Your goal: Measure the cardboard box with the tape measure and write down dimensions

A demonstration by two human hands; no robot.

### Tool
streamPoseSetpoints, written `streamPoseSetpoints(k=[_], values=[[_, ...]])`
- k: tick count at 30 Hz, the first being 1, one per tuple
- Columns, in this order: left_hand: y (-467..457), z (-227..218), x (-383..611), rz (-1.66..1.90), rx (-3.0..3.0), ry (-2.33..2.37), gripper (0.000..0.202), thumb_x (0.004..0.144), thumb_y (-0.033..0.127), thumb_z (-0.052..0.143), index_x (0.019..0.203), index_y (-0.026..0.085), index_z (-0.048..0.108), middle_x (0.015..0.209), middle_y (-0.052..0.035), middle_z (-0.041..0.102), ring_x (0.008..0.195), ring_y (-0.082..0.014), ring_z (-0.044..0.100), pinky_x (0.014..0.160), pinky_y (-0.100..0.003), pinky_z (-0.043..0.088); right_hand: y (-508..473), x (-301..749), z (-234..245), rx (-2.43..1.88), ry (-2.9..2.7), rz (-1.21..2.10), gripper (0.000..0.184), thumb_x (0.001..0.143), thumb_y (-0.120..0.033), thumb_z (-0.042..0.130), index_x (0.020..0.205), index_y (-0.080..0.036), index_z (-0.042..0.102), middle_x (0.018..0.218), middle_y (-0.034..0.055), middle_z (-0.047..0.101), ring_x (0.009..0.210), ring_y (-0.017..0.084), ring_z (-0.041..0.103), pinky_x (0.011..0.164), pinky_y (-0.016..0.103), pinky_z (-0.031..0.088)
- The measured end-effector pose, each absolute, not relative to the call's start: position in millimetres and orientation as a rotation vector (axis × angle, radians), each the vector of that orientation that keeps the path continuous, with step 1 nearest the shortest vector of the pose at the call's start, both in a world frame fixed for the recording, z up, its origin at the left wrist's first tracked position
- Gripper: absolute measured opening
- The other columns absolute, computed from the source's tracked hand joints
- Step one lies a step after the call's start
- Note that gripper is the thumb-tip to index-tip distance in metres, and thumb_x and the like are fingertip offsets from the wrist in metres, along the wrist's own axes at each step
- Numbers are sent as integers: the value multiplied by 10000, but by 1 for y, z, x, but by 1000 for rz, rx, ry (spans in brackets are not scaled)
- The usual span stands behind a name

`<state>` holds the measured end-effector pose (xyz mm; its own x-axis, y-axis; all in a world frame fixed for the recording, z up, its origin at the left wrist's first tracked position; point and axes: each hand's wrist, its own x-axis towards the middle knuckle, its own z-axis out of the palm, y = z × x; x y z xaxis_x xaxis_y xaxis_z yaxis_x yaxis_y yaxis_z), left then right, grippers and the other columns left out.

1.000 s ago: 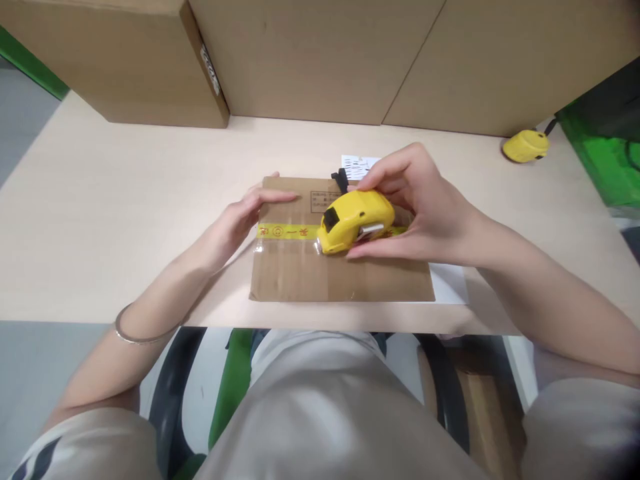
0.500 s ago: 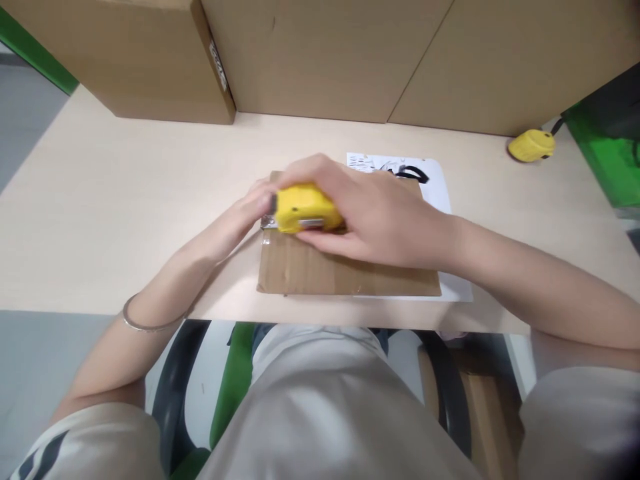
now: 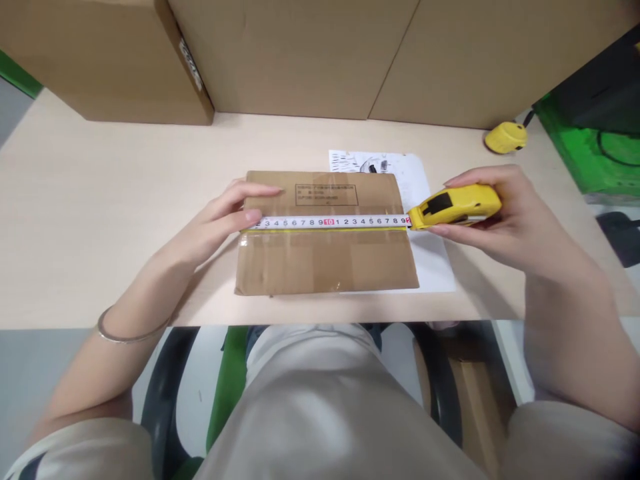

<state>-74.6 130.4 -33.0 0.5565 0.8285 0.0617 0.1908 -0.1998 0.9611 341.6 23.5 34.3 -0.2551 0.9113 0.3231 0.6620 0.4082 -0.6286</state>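
Observation:
A flat cardboard box with a printed label lies on the table. The blade of a tape measure stretches across its top from left to right. At the box's left edge my left hand pinches the blade's end under the thumb, its fingers resting on the box. Just past the right edge, my right hand is closed around the yellow tape measure case. The blade comes out of the case near the red 20 mark.
A white printed sheet lies partly under the box. Another yellow tape measure sits at the back right. Large cardboard boxes stand along the table's back. A green bin is at the right.
My right hand has moved right with the tape measure case, drawing the blade out over the box. My left hand has stayed at the box's left edge. The view has shifted slightly.

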Motion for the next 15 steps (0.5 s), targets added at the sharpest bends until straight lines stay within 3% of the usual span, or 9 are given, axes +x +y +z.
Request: streamPoseSetpoints(k=[5, 8, 12, 15], values=[[127, -30, -75, 718, 1688, 876, 419, 936, 519, 689, 1336, 392, 695, 1404, -31, 637, 1389, -364, 552, 1224, -598, 408, 38, 314, 52, -1246, -2105, 394, 497, 859, -394, 822, 1315, -393, 624, 1271, 0, 676, 1115, 199, 706, 912, 346, 614], [128, -32, -69, 774, 1646, 858, 398, 966, 560, 622, 1292, 357, 728, 1408, -33, 645, 1420, -352, 534, 1229, -558, 422, 59, 274, 58, -1136, -2247, 414, 463, 885, -403, 795, 1316, -335, 639, 1261, 6, 716, 1079, 200, 711, 874, 358, 583], [138, -38, -63, 818, 1574, 696, 653, 979, 762, 389, 1232, 273, 739, 1307, -32, 739, 1314, -337, 633, 1153, -537, 510, 84, 209, 66, -1025, -2475, 491, 417, 959, -312, 660, 1369, -371, 608, 1321, -60, 703, 1106, 196, 692, 882, 351, 525], [130, -26, -63, 844, 1615, 738, 769, 973, 812, 282, 1332, 250, 664, 1464, -42, 670, 1436, -372, 541, 1192, -568, 466, 93, 185, 74, -852, -2602, 640, 441, 985, -191, 537, 1392, -356, 569, 1371, -63, 654, 1179, 168, 638, 986, 333, 497]])
